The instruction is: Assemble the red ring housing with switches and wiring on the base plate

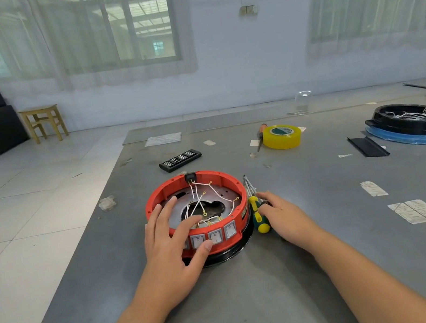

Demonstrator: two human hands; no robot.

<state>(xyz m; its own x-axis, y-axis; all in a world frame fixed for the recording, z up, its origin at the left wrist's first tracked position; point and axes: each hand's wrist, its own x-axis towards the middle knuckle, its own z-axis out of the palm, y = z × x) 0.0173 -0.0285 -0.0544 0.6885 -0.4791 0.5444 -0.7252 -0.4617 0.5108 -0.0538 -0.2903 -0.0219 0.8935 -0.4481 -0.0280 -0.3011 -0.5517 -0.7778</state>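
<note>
A grey counter (338, 267) carries the work: the red ring housing (171, 190) sits near its left-centre edge on a black base plate (233, 251), w/ white wiring (199, 200) looped across a metal disc inside and grey rocker switches (215, 236) along the near wall. The left hand (169, 243) rests over the housing's near-left rim, fingers spread and relaxed, thumb by the switches. The right hand (281, 214), fingers straight, touches a green-yellow screwdriver (258, 214) lying just right of the housing. Far right: a black tray (410, 123) of parts; centre rear, yellow tape roll (282, 136), black bit case (180, 160).
</note>
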